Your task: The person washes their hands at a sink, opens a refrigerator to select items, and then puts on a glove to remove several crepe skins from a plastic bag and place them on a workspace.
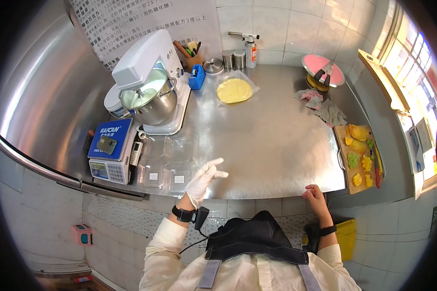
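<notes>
My left hand (203, 179), in a thin white glove, is over the front of the stainless steel table (266, 145). Its fingers are spread and hold nothing. Just left of it are clear plastic containers (156, 147), two bearing small white labels. My right hand (315, 198) is bare, at the table's front edge with its fingers loosely bent; I see nothing in it. A wooden cutting board (357, 178) lies to its right, with peeled mango (358, 132), diced yellow fruit (366, 163), green pieces (352, 160) and a red-handled knife (377, 176).
At the back left stands a stand mixer (142, 65), its steel bowl (156, 109) holding a pale mixture. A digital scale (109, 171) carries a phone (106, 144). Toward the back lie a bagged yellow disc (235, 91), a blow torch (250, 54), a pink turntable (322, 65) with knives, and crumpled cloths (329, 112).
</notes>
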{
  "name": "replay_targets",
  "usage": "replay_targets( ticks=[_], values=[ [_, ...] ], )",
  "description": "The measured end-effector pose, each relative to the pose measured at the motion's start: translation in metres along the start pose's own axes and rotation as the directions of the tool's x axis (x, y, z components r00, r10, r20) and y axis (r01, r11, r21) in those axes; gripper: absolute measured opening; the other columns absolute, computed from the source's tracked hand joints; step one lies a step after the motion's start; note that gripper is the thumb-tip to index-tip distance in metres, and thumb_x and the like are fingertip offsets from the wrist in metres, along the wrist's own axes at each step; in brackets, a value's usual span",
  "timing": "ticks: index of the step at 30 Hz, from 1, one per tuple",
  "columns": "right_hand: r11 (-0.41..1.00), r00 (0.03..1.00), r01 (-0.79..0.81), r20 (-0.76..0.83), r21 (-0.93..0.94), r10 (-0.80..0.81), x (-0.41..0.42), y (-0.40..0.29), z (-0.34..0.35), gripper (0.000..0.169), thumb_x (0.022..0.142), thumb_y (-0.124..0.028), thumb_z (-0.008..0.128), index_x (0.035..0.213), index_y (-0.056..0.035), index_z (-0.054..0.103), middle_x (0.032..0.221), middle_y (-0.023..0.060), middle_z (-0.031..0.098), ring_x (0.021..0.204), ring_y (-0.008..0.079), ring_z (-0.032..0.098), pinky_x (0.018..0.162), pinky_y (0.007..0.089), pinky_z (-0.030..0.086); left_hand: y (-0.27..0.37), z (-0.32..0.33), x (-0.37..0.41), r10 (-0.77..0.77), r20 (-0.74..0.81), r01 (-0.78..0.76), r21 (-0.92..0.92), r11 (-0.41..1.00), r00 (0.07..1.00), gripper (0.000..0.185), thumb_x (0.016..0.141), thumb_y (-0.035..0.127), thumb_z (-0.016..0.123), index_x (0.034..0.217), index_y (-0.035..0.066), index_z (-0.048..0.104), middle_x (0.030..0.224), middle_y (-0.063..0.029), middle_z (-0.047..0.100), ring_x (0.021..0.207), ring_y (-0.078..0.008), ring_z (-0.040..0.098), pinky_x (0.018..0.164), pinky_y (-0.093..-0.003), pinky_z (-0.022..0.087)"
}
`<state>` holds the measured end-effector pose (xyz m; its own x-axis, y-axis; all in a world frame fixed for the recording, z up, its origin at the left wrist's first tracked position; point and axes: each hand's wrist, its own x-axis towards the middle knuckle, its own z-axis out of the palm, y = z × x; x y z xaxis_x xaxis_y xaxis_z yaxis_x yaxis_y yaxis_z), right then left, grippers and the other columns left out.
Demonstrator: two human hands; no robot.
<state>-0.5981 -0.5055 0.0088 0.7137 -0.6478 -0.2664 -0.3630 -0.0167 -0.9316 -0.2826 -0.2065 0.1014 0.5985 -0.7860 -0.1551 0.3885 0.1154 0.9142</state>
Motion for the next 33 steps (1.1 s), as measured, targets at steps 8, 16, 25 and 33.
replay_targets(
  ticks=[8, 16, 25, 33],
  values=[
    [0.970, 0.981, 0.191, -0.011, -0.151, -0.195, 0.097, -0.048, 0.031, 0.025, 0.091, -0.010, 0.051, 0.114, -0.0011, 0.048, 0.098, 0.0079, 0.060, 0.091, 0.0148, 0.058, 0.080, 0.0277, 0.046, 0.046, 0.005, 0.028, 0.046, 0.040, -0.060, 0.490, 0.870, 0.998, 0.029, 0.097, 0.018, 0.046, 0.121, 0.003, 0.055, 0.092, -0.0040, 0.066, 0.090, -0.0084, 0.058, 0.085, -0.0243, 0.044],
    [0.893, 0.988, -0.023, 0.147, 0.449, -0.049, 0.296, -0.116, 0.080, 0.056, 0.088, -0.010, 0.058, 0.134, 0.0028, 0.030, 0.119, 0.0155, 0.049, 0.103, 0.0254, 0.055, 0.090, 0.0357, 0.048, -0.001, 0.017, -0.008, -0.146, -0.370, 0.207, 0.130, 0.970, 0.917, 0.026, 0.096, 0.012, 0.045, 0.117, 0.000, 0.055, 0.090, -0.0079, 0.066, 0.086, -0.0118, 0.061, 0.078, -0.0241, 0.046],
    [0.938, 0.983, -0.184, 0.048, 0.293, 0.178, 0.489, -0.171, 0.213, 0.048, 0.080, -0.021, 0.068, 0.116, 0.0066, 0.054, 0.110, 0.0214, 0.060, 0.098, 0.0306, 0.060, 0.082, 0.0396, 0.048, -0.020, 0.042, -0.011, -0.051, -0.682, 0.058, -0.013, 0.998, 0.729, 0.028, 0.096, 0.020, 0.049, 0.115, -0.001, 0.055, 0.085, -0.0088, 0.067, 0.082, -0.0165, 0.063, 0.081, -0.0288, 0.047],
    [0.956, 0.959, 0.240, -0.193, 0.168, -0.207, 0.487, -0.166, 0.224, 0.035, 0.085, -0.008, 0.053, 0.117, -0.0035, 0.042, 0.105, 0.0170, 0.058, 0.097, 0.0317, 0.058, 0.077, 0.0396, 0.048, -0.017, 0.055, -0.003, -0.026, -0.693, 0.001, -0.036, 0.999, 0.720, 0.028, 0.096, 0.021, 0.049, 0.112, -0.001, 0.056, 0.084, -0.0102, 0.067, 0.081, -0.0195, 0.063, 0.082, -0.0333, 0.048]
  ],
)
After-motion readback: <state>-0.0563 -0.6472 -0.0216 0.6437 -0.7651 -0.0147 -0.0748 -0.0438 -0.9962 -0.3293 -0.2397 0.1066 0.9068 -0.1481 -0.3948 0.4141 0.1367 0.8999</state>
